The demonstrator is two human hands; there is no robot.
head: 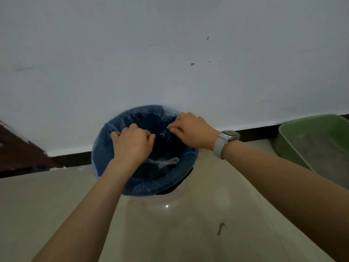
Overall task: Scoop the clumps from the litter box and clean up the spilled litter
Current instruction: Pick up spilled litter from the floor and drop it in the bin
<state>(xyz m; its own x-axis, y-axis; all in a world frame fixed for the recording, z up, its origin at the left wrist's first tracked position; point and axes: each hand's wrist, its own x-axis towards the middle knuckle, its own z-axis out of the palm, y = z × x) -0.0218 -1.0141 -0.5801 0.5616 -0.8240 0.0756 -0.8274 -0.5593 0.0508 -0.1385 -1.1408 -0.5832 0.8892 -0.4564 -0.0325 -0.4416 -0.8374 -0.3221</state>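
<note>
Litter box [319, 144], green, sits at far right against wall, grey litter inside, well apart from my hands. Head view: my left hand [132, 142] and right hand [190, 127] both curl over mouth of bin [175, 188], each pinching blue liner bag [105, 154]. Likely bag prep or tie-off; cannot tell which. No scoop visible, no spilled litter visible on floor [56, 205]; clumps too blurred to judge. Count: one litter box, one bin, one liner, two hands, one watch [225, 140] on right wrist.
</note>
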